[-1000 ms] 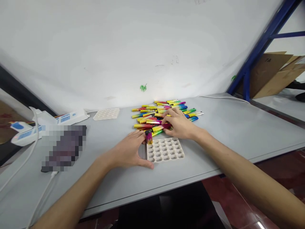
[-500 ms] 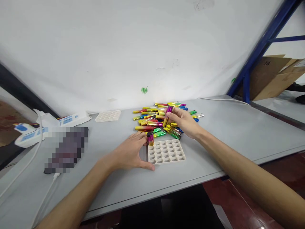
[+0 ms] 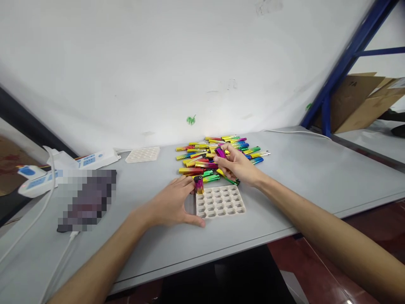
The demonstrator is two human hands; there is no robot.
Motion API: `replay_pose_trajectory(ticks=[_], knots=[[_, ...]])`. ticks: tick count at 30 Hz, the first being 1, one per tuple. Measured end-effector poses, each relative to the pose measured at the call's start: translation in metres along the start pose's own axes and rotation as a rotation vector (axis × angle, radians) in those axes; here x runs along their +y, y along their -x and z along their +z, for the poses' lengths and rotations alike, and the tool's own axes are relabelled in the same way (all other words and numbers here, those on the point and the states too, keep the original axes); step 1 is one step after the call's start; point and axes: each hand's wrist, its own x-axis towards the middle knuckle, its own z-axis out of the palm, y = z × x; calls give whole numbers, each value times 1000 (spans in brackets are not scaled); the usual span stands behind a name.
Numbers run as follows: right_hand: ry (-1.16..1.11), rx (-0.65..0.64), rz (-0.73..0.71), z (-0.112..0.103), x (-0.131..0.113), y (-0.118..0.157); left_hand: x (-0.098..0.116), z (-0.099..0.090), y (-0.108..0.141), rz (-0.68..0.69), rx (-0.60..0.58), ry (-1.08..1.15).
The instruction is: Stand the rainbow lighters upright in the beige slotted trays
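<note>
A pale tray with rows of oval holes lies flat on the grey table. One purple-and-gold lighter stands upright in its far left corner hole. My left hand rests at the tray's left side, thumb stretched out by the near corner and fingertips close beside the standing lighter. Over the right part of a heap of shiny coloured lighters, my right hand pinches another lighter, tilted, its purple upper part showing. The fingers hide its lower part.
Behind to the left lies a second pale tray. A white power strip, cables and a pixelated dark object occupy the table's left side. A white wall rises behind. Cardboard boxes stand beyond a blue frame at right.
My right hand has shifted slightly left and toward me, and the lighter in it has turned, its top now leaning left. My left hand and the near tray have stayed put.
</note>
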Motion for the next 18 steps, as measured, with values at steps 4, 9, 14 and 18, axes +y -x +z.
replay_pose_trajectory(ticks=[4,9,14,18], knots=[[-150,36,81,1,-3,-2,0,0,0,5,-2,-9],[-286,42,218,-3,-7,-5,0,0,0,-15,-3,9],[-321,73,272,-4,-7,-6,0,-1,0,-28,-16,9],[-349,106,249,-3,-7,-6,1,-2,-1,-31,-18,7]])
